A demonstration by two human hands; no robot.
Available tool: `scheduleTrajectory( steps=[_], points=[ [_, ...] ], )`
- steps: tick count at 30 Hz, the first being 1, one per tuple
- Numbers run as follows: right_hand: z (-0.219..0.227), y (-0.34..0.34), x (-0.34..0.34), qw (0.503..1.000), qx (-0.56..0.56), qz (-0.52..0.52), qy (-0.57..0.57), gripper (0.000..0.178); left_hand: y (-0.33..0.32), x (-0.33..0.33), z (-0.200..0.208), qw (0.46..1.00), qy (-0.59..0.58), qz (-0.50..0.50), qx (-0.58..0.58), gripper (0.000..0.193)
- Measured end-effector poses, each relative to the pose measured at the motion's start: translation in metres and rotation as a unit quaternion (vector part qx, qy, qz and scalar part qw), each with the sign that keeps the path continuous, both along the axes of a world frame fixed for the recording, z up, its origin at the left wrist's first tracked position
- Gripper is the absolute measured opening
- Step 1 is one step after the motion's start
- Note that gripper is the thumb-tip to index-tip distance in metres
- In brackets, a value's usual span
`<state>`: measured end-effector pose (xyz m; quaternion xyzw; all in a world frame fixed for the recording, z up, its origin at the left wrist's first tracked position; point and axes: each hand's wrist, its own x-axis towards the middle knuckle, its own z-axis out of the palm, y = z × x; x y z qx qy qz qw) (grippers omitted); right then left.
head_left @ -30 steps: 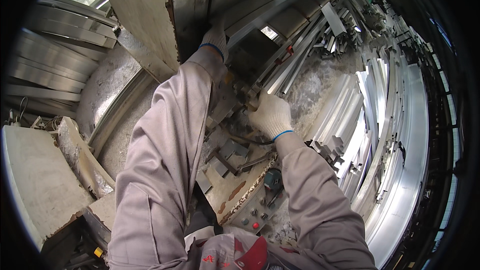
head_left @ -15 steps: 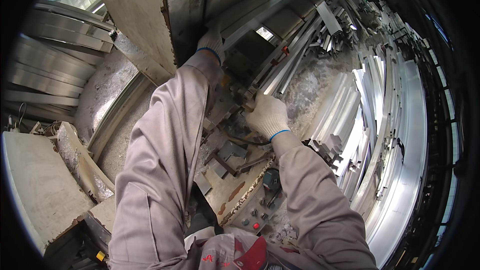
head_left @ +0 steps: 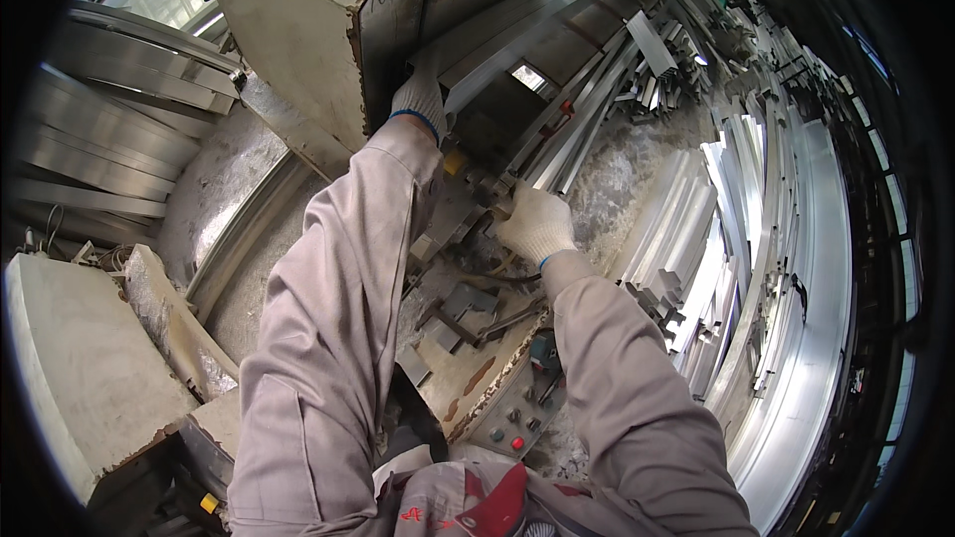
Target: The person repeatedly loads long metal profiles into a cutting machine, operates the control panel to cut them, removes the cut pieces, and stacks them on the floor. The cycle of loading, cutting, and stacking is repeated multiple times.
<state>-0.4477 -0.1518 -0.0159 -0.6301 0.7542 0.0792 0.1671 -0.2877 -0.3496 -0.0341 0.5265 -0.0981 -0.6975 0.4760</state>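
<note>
My left hand (head_left: 420, 104), in a white knitted glove with a blue cuff edge, reaches in beside the dark face of a large cream machine housing (head_left: 288, 25). It is at the near end of a long silvery metal profile (head_left: 537, 15), which runs up to the far right. Shadow and the profile hide its fingers. My right hand (head_left: 537, 222), gloved alike, has its fingers curled at a small metal fitting (head_left: 494, 185) on the machine. What it grips is too small and covered to name. A yellow part (head_left: 455, 161) lies between the hands.
Below my hands are loose metal offcuts (head_left: 438, 331), a hose (head_left: 487, 274) and a control panel (head_left: 502, 418) with a red button. Stacked metal profiles (head_left: 667, 229) lie to the right. Long metal strips (head_left: 95, 139) and a cream casing (head_left: 95, 368) stand left.
The view has shifted a little, so the machine housing appears slightly farther right and lower. Both hands stay at the same places on the machine.
</note>
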Motion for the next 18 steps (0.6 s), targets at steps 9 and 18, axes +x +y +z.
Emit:
scheduleTrajectory(
  steps=[9, 18],
  points=[
    [-0.007, 0.0, 0.003, 1.0, -0.021, -0.004, 0.023, 0.064, 0.092, 0.091, 0.001, 0.998, 0.007, 0.011, -0.065, 0.071],
    [-0.019, 0.0, 0.002, 0.997, -0.059, 0.0, 0.039, 0.058, 0.252, 0.236, 0.013, 0.997, -0.018, 0.064, -0.032, 0.092]
  ],
)
